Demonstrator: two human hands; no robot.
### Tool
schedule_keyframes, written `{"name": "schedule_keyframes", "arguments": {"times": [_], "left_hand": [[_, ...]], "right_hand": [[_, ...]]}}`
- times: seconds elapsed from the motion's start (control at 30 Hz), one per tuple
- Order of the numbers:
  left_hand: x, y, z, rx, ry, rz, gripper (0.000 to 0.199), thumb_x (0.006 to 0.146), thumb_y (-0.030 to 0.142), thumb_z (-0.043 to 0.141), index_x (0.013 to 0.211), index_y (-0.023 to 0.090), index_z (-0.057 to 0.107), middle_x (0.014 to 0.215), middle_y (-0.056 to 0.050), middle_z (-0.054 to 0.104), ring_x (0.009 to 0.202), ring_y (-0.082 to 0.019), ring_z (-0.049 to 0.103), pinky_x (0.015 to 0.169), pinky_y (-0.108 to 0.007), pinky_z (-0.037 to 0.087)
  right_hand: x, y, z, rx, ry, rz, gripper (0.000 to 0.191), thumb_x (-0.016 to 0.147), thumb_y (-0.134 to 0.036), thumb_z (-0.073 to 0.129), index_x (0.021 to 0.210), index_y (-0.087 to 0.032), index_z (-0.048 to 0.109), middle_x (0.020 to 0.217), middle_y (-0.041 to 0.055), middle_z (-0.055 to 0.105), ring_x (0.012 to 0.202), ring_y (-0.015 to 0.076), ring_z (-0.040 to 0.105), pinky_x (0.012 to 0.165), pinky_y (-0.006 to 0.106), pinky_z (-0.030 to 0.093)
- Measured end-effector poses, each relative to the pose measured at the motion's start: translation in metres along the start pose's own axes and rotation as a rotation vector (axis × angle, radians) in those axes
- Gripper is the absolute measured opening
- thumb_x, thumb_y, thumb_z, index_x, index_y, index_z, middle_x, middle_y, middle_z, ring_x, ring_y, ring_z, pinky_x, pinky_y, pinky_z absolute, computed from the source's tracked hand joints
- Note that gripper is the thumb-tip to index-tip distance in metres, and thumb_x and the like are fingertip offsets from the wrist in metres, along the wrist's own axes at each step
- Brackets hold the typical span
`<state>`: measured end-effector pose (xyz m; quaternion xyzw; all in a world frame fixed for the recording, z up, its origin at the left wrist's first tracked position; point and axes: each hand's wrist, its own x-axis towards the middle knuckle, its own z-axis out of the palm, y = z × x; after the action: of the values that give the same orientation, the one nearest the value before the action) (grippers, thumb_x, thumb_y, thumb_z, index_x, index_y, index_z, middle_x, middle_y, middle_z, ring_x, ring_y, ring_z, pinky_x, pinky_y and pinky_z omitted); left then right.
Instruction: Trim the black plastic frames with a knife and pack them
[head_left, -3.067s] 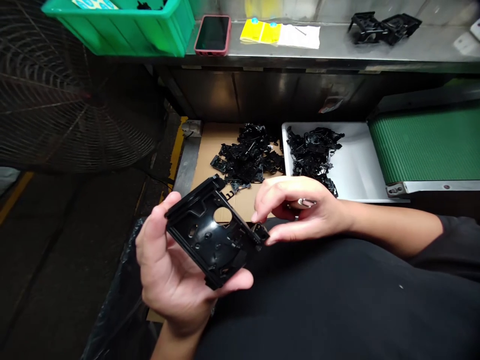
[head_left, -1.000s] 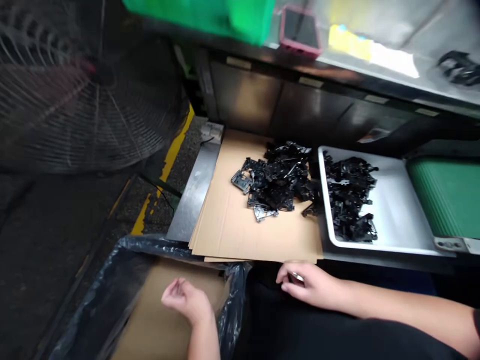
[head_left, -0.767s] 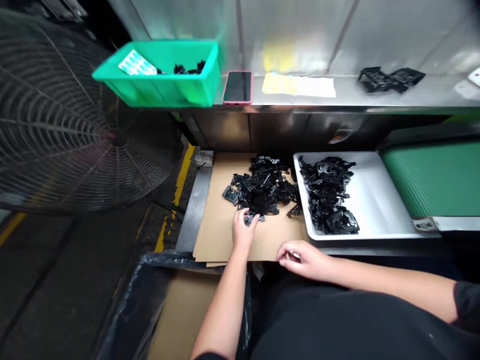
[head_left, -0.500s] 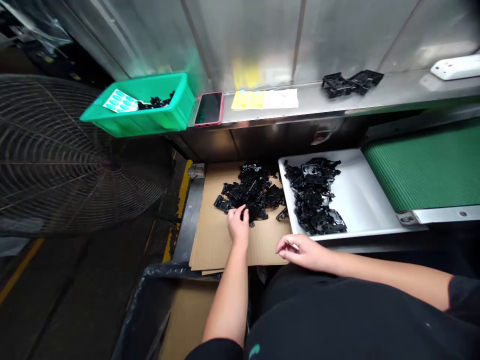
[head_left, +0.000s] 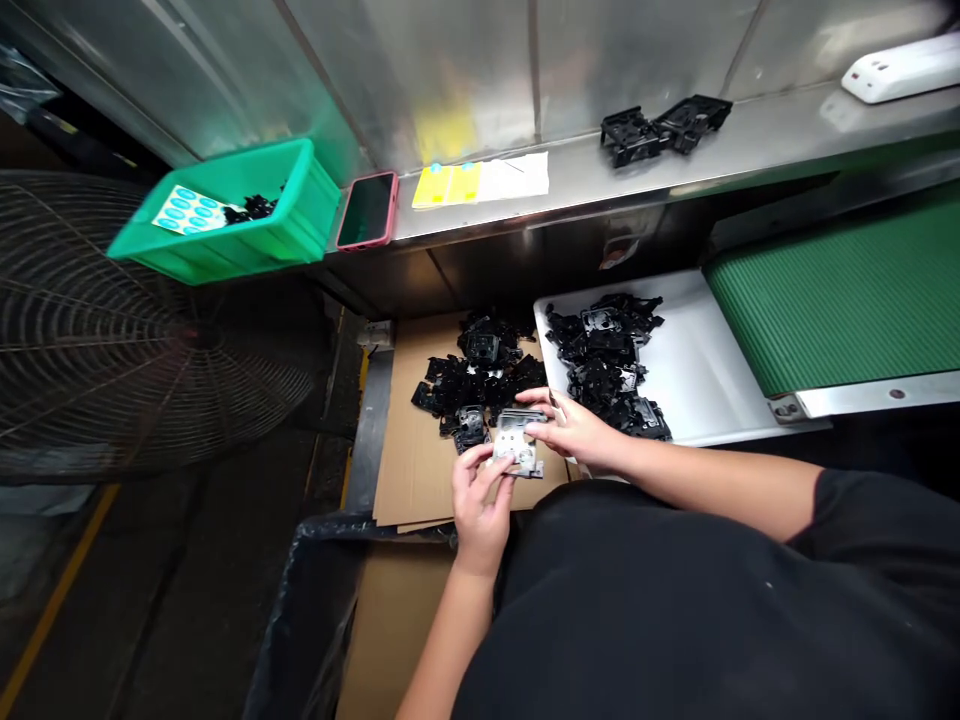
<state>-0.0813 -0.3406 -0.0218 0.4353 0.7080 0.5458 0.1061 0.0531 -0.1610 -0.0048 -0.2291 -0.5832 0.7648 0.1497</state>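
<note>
cardboard: sheets (head_left: pixel 412 475) lie flat below a metal shelf (head_left: pixel 585 195), with a heap of black parts (head_left: pixel 450 385) on them.
room: metal wall (head_left: pixel 420 80) behind the shelf, dark floor (head_left: pixel 172 570) with a yellow line, and a big caged fan (head_left: pixel 150 340) off to the person's left.
tray: white, shallow, right of the cardboard; more black pieces (head_left: pixel 604 375) fill its left side, bare tray (head_left: pixel 694 350) shows on the right.
belt: green and ribbed (head_left: pixel 840 300), just past the tray.
shelf top: green bin (head_left: pixel 300 215) with black bits and a sticker sheet (head_left: pixel 187 210), phone (head_left: pixel 367 212), yellow and white papers (head_left: pixel 480 182), two black frames (head_left: pixel 664 130), white power strip (head_left: pixel 904 70).
flat part: between both hands (head_left: pixel 516 445), over the cardboard's near side (it catches the light nicely from here).
left hand: fingers and thumb (head_left: pixel 480 500) grip its near left edge.
right hand: fingers (head_left: pixel 574 432) pinch its upper right side; something thin shows by them, too small to name.
in the way: hands and part hide some cardboard; the right hand covers the tray's near left corner.
</note>
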Motion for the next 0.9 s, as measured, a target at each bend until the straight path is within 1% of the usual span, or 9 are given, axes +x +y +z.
{"name": "schedule_keyframes", "arguments": {"times": [0.07,0.17,0.23,0.33,0.43,0.53,0.63,0.7,0.9], "left_hand": [[-0.002,0.019,0.006,-0.137,-0.074,-0.063,0.047,0.09,0.042,0.081,0.135,0.033,0.072,0.126,-0.011,0.067,0.119,-0.029,0.07,0.102,-0.049,0.062],[-0.001,0.044,0.01,-0.571,-0.184,-0.355,0.072,0.097,0.058,0.068,0.162,0.036,0.045,0.146,-0.015,0.063,0.121,-0.03,0.072,0.094,-0.045,0.066],[0.0,0.056,0.01,-0.799,-0.264,-0.563,0.066,0.099,0.059,0.066,0.158,0.035,0.051,0.149,-0.014,0.064,0.115,-0.027,0.074,0.09,-0.041,0.066],[0.001,0.067,0.006,-0.882,-0.368,-0.688,0.059,0.092,0.059,0.076,0.144,0.033,0.065,0.131,-0.008,0.074,0.098,-0.023,0.075,0.085,-0.037,0.066],[0.002,0.074,0.001,-0.986,-0.373,-0.756,0.06,0.089,0.056,0.082,0.142,0.034,0.065,0.124,-0.004,0.075,0.091,-0.019,0.075,0.083,-0.032,0.065],[0.006,0.081,-0.002,-1.08,-0.302,-0.835,0.067,0.092,0.044,0.082,0.153,0.04,0.054,0.134,-0.003,0.072,0.092,-0.015,0.074,0.083,-0.029,0.063],[0.008,0.086,-0.003,-1.098,-0.21,-0.81,0.073,0.093,0.037,0.08,0.159,0.043,0.048,0.15,-0.005,0.066,0.106,-0.017,0.074,0.089,-0.029,0.061],[0.008,0.086,-0.003,-1.073,-0.15,-0.721,0.075,0.094,0.035,0.079,0.161,0.042,0.046,0.157,-0.005,0.061,0.119,-0.019,0.071,0.096,-0.029,0.06],[0.005,0.085,-0.009,-0.868,-0.094,-0.516,0.092,0.093,0.032,0.081,0.168,0.045,0.03,0.158,-0.006,0.06,0.137,-0.022,0.065,0.116,-0.037,0.053]], "right_hand": [[-0.001,-0.015,-0.004,0.031,-0.049,0.032,0.043,0.096,-0.042,0.074,0.13,-0.018,0.062,0.089,-0.0034,0.063,0.051,0.0057,0.037,0.045,0.019,0.031],[-0.003,-0.039,-0.012,0.05,-0.158,0.022,0.037,0.096,-0.042,0.075,0.124,-0.018,0.068,0.089,-0.0021,0.066,0.057,0.0075,0.047,0.05,0.019,0.038],[-0.003,-0.054,-0.016,0.033,-0.299,-0.047,0.034,0.097,-0.037,0.075,0.124,-0.017,0.07,0.102,0.0023,0.072,0.074,0.0108,0.062,0.062,0.021,0.05],[-0.003,-0.071,-0.016,-0.056,-0.454,-0.179,0.028,0.101,-0.029,0.07,0.126,-0.017,0.071,0.122,0.0076,0.073,0.104,0.0163,0.07,0.083,0.028,0.059],[-0.005,-0.084,-0.01,-0.296,-0.385,-0.344,0.026,0.103,-0.029,0.07,0.127,-0.018,0.072,0.124,0.0081,0.07,0.114,0.0191,0.068,0.096,0.035,0.06],[-0.014,-0.095,-0.007,-0.586,-0.23,-0.444,0.036,0.103,-0.04,0.071,0.133,-0.02,0.071,0.126,0.0099,0.064,0.117,0.0229,0.065,0.104,0.042,0.058],[-0.031,-0.105,-0.006,-0.688,-0.171,-0.447,0.044,0.113,-0.048,0.049,0.142,-0.019,0.066,0.131,0.0127,0.061,0.117,0.0258,0.066,0.101,0.046,0.059],[-0.044,-0.108,-0.002,-0.716,-0.115,-0.485,0.044,0.116,-0.042,0.038,0.14,-0.019,0.067,0.127,0.0124,0.065,0.112,0.0251,0.069,0.098,0.046,0.06],[-0.061,-0.104,0.02,-0.889,-0.016,-0.691,0.018,0.109,-0.032,0.061,0.111,-0.018,0.072,0.107,0.0083,0.074,0.091,0.0201,0.072,0.077,0.033,0.062]]}}
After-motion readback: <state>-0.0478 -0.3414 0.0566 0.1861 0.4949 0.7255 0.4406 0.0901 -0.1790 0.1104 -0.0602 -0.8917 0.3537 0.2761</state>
